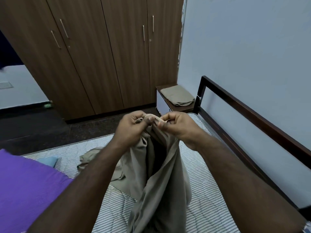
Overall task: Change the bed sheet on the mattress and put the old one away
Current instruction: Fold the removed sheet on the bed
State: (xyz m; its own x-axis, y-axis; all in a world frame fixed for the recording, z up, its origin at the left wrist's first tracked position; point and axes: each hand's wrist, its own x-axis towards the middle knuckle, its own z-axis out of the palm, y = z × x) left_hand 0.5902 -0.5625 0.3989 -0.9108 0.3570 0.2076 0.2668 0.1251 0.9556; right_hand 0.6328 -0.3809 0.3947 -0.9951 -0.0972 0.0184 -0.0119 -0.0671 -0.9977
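A beige bed sheet (pixel 156 179) hangs in loose folds from both my hands over the bare striped mattress (pixel 207 195). My left hand (pixel 133 126) grips a bunched corner of the sheet, fingers curled round the cloth. My right hand (pixel 178 126) pinches the same bunched edge right beside it, the two hands almost touching. The rest of the sheet lies crumpled on the mattress below my forearms. A second beige sheet, folded (pixel 177 95), lies on a small bedside table (pixel 183 108) beyond the bed's far corner.
A purple pillow (pixel 25 187) lies at the left on the mattress with a light blue item (pixel 48 161) behind it. A dark wooden headboard rail (pixel 252 113) runs along the pale wall on the right. A brown wardrobe (pixel 101 56) stands beyond the dark floor (pixel 42 126).
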